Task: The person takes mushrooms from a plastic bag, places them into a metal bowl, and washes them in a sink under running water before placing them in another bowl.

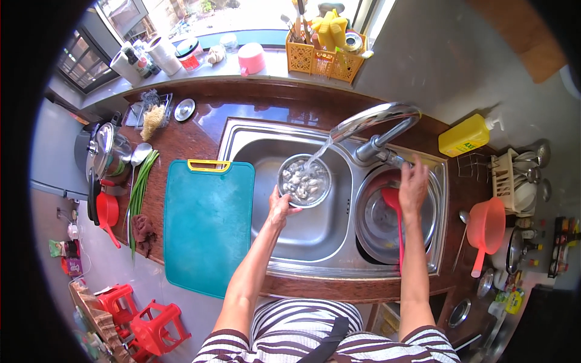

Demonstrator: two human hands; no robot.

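Observation:
My left hand (282, 206) grips the lower left rim of a round metal bowl (328, 183), holding it over the left basin of the steel sink (302, 233). Shucked shellfish (303, 181) that look like oysters lie in the bowl. Water (319, 152) runs into it from the chrome faucet (376, 118). Slightly blurred, my right hand (414, 183) is raised with its fingers apart beside the faucet lever (396, 159); whether it touches the lever cannot be told. Below that hand, a large metal basin (374, 236) holding a red ladle (391, 198) sits in the right sink bowl.
A teal cutting board (209, 227) overlaps the sink's left edge. Green onions (140, 190), a pressure cooker (106, 145) and a red pan (107, 211) stand farther left. At right are a yellow soap bottle (463, 136), a pink dipper (485, 222) and a dish rack (504, 181).

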